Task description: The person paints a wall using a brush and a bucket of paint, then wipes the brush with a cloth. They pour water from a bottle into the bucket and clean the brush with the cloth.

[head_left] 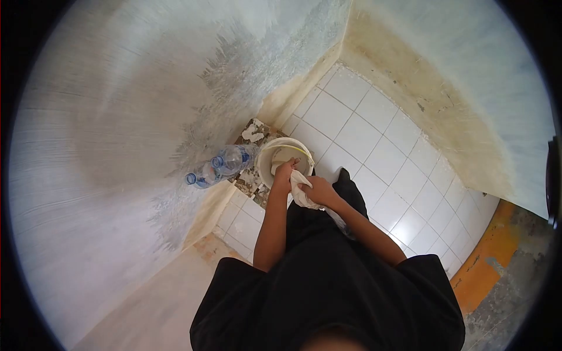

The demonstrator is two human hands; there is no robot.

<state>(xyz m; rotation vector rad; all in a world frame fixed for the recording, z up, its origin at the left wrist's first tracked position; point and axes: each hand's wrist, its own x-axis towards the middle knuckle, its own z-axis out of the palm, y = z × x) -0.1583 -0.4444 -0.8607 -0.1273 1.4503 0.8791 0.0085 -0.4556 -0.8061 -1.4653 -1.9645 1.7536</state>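
Note:
Over the front of a white bucket, my left hand is closed at the upper end of a crumpled white cloth. Its fingertips are small and partly hidden. Just to the right, my right hand grips the same cloth from the side, fingers wrapped into its folds. The lower part of the cloth hangs down toward my lap. Inside the bucket is something pale whose kind I cannot make out. Two clear plastic bottles with blue necks, the nearer bottle and the farther bottle, are left of the bucket.
Bucket and bottles are by a stained, debris-covered patch beside a patchy, scraped wall. White floor tiles extend to the right, bounded by another wall. An orange-painted strip lies at lower right.

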